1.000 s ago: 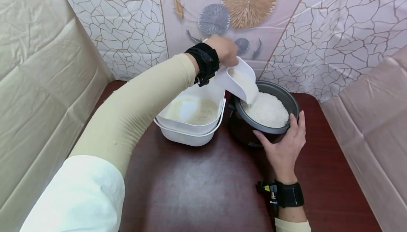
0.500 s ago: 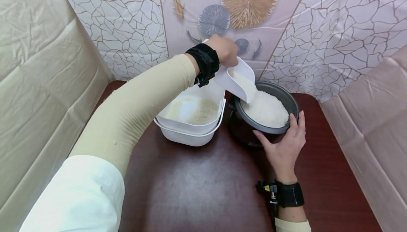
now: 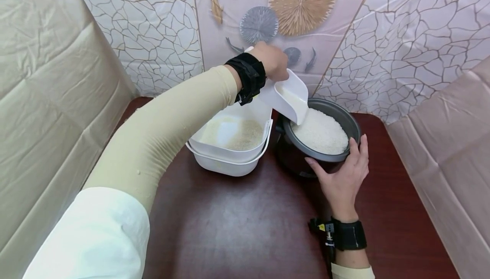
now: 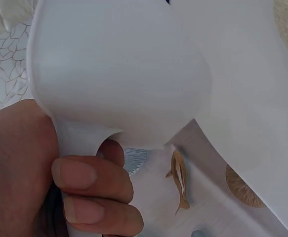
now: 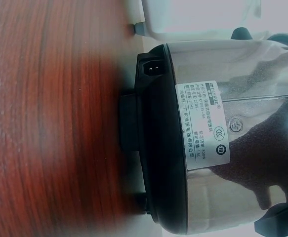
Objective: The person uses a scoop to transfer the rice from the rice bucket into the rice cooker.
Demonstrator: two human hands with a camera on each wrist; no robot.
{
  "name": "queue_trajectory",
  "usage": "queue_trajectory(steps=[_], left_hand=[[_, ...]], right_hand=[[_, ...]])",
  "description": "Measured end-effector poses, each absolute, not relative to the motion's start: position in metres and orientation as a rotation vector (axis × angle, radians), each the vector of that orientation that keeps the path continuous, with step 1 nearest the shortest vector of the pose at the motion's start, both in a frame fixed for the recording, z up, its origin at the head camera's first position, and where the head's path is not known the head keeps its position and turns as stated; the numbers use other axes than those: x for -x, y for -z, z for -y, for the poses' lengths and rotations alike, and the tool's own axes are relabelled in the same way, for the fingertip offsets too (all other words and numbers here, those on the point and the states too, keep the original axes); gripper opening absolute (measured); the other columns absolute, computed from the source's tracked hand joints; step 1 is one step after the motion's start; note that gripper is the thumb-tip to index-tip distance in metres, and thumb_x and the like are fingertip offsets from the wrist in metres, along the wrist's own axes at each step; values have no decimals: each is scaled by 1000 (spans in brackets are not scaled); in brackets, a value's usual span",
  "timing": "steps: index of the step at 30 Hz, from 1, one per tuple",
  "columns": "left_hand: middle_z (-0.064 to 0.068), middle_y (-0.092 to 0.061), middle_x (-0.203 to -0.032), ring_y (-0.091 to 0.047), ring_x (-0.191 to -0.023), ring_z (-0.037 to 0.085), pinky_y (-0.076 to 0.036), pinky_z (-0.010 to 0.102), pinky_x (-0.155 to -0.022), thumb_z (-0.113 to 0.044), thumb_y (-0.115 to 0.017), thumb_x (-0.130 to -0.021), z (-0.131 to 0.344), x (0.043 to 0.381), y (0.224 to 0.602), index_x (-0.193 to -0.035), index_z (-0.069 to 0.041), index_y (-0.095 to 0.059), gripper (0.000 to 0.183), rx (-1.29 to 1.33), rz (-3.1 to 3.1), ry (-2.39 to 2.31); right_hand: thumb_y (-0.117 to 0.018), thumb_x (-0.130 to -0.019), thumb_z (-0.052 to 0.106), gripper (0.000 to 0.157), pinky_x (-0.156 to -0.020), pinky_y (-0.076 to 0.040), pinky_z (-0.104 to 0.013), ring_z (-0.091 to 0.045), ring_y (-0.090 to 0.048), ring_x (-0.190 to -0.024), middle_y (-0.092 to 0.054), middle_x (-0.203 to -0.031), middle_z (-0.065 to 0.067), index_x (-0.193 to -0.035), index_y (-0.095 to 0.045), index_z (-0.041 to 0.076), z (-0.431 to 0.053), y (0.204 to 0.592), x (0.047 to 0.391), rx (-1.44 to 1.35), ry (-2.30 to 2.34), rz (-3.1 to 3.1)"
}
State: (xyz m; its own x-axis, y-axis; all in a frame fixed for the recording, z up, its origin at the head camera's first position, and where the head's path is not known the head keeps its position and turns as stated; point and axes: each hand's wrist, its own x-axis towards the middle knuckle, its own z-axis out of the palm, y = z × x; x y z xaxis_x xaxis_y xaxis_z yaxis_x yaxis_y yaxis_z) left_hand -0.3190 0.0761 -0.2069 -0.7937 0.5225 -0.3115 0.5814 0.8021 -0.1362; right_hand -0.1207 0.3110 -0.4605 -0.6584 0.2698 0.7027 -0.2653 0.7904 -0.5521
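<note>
In the head view my left hand (image 3: 271, 62) reaches across and grips the handle of a white scoop (image 3: 290, 92). In the left wrist view its fingers (image 4: 92, 185) curl round that handle. The scoop tilts down to the right, its lip over the dark pot of a rice cooker (image 3: 346, 117), with a little white rice inside it. A heap of rice (image 3: 321, 132) fills much of the pot. My right hand (image 3: 344, 177) rests spread against the cooker's near right side, thumb at the front, fingertips at the rim. In the right wrist view, the cooker (image 5: 208, 202) has a printed label.
Left of the cooker stands a white bin (image 3: 233, 166) with some rice at its bottom, partly hidden by my left arm. Both containers are on a dark red-brown table (image 3: 237, 228). Patterned cloth walls (image 3: 153, 28) enclose the back and sides.
Rice has slid out of the scoop into the pot, so less lies in the scoop now. Both hands have kept almost the same place.
</note>
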Motion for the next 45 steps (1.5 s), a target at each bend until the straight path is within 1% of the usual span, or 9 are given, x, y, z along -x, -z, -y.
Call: queue_trajectory(steps=[5, 8, 16, 23, 27, 30, 36, 41, 45], left_hand=[[4, -62, -117, -55, -109, 24, -40, 45, -104, -38, -40, -104, -80, 317, 208, -113, -16, -64, 34, -884, -2731, 324], [5, -62, -118, -55, -106, 23, -43, 42, -99, -38, -38, -104, -83, 316, 208, -116, -15, -65, 37, -908, -2731, 327], [8, -61, -140, -53, -118, 25, -42, 44, -106, -43, -30, -109, -103, 315, 211, -139, -13, -62, 53, -994, -2748, 393], [8, -60, -147, -55, -122, 24, -43, 43, -109, -43, -26, -110, -118, 310, 218, -143, -14, -61, 57, -1037, -2754, 420], [8, -60, -149, -57, -128, 27, -42, 45, -111, -43, -24, -110, -125, 307, 221, -147, -15, -59, 58, -1112, -2794, 480], [10, -63, -144, -60, -127, 28, -46, 47, -108, -42, -23, -111, -129, 304, 223, -143, -14, -63, 58, -1169, -2852, 500], [8, -72, -122, -68, -110, 27, -56, 44, -87, -39, -24, -112, -132, 299, 226, -115, -13, -72, 54, -1324, -2978, 511], [7, -72, -112, -69, -104, 27, -48, 38, -73, -42, -22, -112, -132, 300, 228, -106, -14, -71, 57, -1378, -3024, 504], [5, -70, -103, -70, -99, 25, -41, 35, -66, -43, -21, -113, -132, 302, 228, -98, -15, -67, 56, -1390, -3053, 479]], right_hand=[[-93, -67, 64, 116, -114, -20, -72, -29, -26, -156, -27, -172, -5, -155, -45, 5, -311, 461, 121, 5, -821, 2141], [-93, -67, 64, 116, -114, -21, -72, -29, -25, -157, -27, -172, -5, -155, -46, 4, -311, 461, 121, 4, -821, 2141], [-91, -68, 68, 117, -115, -20, -73, -29, -25, -157, -27, -172, -5, -156, -45, 6, -311, 462, 121, 10, -824, 2135], [-88, -69, 72, 118, -115, -19, -72, -29, -25, -157, -27, -172, -5, -156, -45, 5, -311, 463, 122, 7, -820, 2142], [-88, -69, 73, 118, -115, -20, -72, -29, -25, -157, -27, -172, -7, -156, -45, 6, -312, 462, 122, 5, -810, 2141], [-88, -69, 72, 118, -115, -20, -72, -29, -25, -157, -29, -171, -11, -156, -45, 6, -312, 461, 122, 4, -809, 2140], [-84, -70, 78, 119, -114, -21, -73, -30, -26, -157, -29, -171, -10, -156, -45, 5, -311, 461, 122, 3, -802, 2135], [-83, -69, 79, 120, -114, -22, -73, -30, -26, -157, -28, -172, -7, -155, -46, 4, -311, 461, 122, 8, -797, 2131], [-84, -69, 79, 120, -113, -22, -73, -30, -27, -156, -29, -171, -8, -155, -46, 5, -311, 461, 122, 11, -802, 2127]])
